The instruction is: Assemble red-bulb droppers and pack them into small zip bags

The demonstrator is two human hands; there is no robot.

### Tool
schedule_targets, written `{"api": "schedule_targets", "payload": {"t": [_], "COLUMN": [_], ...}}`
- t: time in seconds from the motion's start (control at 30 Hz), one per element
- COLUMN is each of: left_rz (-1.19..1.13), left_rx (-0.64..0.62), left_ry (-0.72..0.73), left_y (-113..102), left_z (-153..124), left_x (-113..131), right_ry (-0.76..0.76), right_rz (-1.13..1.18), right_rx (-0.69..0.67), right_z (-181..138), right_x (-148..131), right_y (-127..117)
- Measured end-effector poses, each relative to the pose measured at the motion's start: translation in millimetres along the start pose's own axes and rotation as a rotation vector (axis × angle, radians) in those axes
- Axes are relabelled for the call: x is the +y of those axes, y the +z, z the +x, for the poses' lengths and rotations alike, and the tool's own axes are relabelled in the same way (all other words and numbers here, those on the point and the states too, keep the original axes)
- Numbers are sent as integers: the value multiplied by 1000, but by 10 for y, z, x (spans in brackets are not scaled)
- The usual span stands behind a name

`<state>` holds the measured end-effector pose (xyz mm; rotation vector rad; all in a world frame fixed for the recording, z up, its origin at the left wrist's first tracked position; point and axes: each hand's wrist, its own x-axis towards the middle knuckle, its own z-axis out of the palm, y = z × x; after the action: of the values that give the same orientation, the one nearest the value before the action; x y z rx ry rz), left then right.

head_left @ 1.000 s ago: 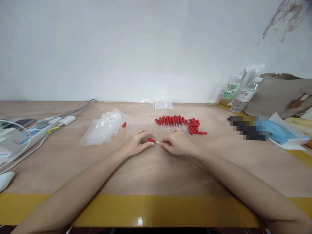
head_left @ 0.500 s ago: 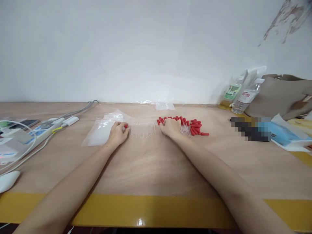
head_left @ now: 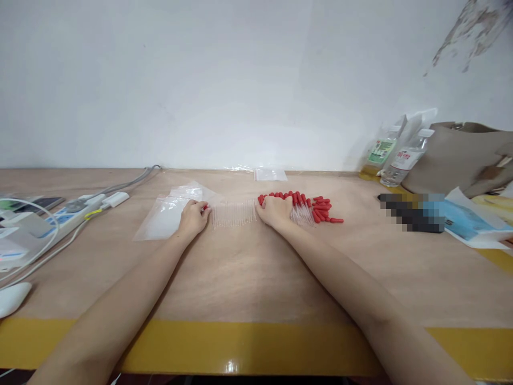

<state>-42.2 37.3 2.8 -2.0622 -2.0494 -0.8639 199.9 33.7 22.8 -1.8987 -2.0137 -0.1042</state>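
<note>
Thin clear tubes [head_left: 234, 214] lie side by side in a neat row between my two hands. At the row's left end, my left hand [head_left: 193, 218] is closed, with a bit of a red rubber bulb [head_left: 206, 207] showing at its fingertips. My right hand [head_left: 276, 211] rests at the row's right end, its fingers bent together and partly hidden. What they hold, if anything, cannot be made out. Behind and beside this hand lie several red rubber bulbs [head_left: 323, 208], with more clear tubes [head_left: 303, 214] bunched close to them.
Clear plastic zip bags [head_left: 158, 222] lie behind my left hand. A small bag [head_left: 271, 175] is by the wall. Left are a power strip [head_left: 66, 216], cables and a white mouse [head_left: 14, 298]. Right are bottles [head_left: 404, 160], a grey bag [head_left: 460, 155] and a blue packet [head_left: 468, 219].
My right hand has shifted a little left, up to the right end of the tube row, uncovering more of the bunched tubes. My left hand has hardly moved.
</note>
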Motion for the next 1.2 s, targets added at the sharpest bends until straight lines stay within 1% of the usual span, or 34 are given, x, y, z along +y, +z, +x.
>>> {"api": "schedule_targets", "payload": {"t": [0.1, 0.23, 0.33, 0.43, 0.5, 0.6, 0.67, 0.73, 0.8, 0.9, 0.97, 1.0, 1.07, 1.2], "left_rz": [6, -34, -76, -122, -195, -375, -465, -501, -563, -695, -754, -768, -760, -705], "left_rx": [-6, 10, 69, 147, 166, 119, 69, -9, -32, -131, -201, -219, -237, -274], "left_ry": [-22, -50, -44, -6, 30, 148, 237, 299, 295, 266, 239, 230, 238, 311], "left_y": [-2, -27, -50, -81, -110, -154, -164, -139, -82, 18, 63, 77, 92, 82], "left_z": [6, -12, -28, -50, -83, -180, -273, -378, -483, -615, -672, -689, -703, -685], "left_x": [-6, 7, 27, 66, 120, 271, 416, 578, 732, 904, 961, 972, 970, 952], "right_ry": [-24, 22, 45, 48, 45, 1, -115, -279, -380, -487, -525, -532, -528, -537], "right_rz": [-18, -27, -24, -23, -15, 29, 133, 278, 364, 449, 487, 498, 504, 482], "right_rx": [-30, -152, -207, -230, -234, -160, -42, 6, 46, 183, 240, 246, 235, 211], "right_z": [22, 78, 116, 119, 79, -79, -246, -437, -610, -771, -807, -812, -815, -847], "right_x": [-85, -203, -274, -323, -318, -190, -6, 232, 474, 735, 805, 811, 784, 691], "right_y": [10, 12, 12, -11, -55, -146, -187, -193, -168, -124, -116, -118, -132, -158]}}
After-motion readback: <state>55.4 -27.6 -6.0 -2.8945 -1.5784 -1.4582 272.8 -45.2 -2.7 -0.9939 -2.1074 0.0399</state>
